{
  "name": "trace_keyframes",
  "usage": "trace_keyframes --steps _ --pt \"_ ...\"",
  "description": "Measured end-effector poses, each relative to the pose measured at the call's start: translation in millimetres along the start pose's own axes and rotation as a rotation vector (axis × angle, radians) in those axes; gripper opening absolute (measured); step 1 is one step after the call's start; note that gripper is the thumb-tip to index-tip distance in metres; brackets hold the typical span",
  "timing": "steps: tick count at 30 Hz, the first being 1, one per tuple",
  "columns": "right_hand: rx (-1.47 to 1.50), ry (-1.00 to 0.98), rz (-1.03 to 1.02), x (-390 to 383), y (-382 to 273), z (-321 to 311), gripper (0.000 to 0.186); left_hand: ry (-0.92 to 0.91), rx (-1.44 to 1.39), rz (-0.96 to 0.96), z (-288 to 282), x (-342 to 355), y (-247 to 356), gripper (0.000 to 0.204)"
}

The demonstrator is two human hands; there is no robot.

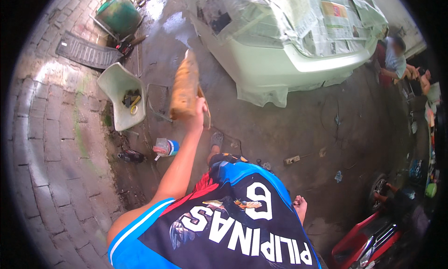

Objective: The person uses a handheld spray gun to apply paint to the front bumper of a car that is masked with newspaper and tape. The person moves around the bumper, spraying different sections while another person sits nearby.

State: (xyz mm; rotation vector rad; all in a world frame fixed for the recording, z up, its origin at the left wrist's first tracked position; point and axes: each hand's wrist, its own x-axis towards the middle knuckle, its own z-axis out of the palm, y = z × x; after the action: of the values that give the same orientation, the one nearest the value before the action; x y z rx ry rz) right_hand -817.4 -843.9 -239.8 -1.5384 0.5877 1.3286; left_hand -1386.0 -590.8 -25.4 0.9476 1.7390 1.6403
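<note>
Wet concrete yard, left hand (197,116) raised — brown cloth (184,88) gripped, hanging above

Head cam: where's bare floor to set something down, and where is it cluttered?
Free: concrete between the white car and the power strip; also the brick paving at left. Crowded: around the white chair, spray can and green drum. The left hand holds a brown cloth.

Single head-worn fisheye, looking steeply down, over wearer's torso.
</note>
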Motion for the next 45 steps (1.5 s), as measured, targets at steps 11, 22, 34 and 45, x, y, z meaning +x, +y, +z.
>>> trace_keyframes --steps 11,22,34,45 --pt "-0.048 -0.104 -0.115 -67.7 83.7 81.9 0.020 -0.816 0.923 -0.019 -46.1 44.5 -168.6 0.050" --pt "-0.061 -0.125 -0.149 -153.3 181.8 79.0 0.021 0.186 -0.372 -0.542 -116.0 286.9 -158.5 0.016" --pt "-0.128 -0.276 -0.253 -151.9 212.0 108.4 0.025 -0.066 -1.051 -0.252 -134.9 372.3 -54.6 0.014" --pt "0.175 0.052 -0.149 -137.9 212.4 112.6 0.027 -0.041 -0.411 -0.705 -115.8 261.9 -146.6 0.013"
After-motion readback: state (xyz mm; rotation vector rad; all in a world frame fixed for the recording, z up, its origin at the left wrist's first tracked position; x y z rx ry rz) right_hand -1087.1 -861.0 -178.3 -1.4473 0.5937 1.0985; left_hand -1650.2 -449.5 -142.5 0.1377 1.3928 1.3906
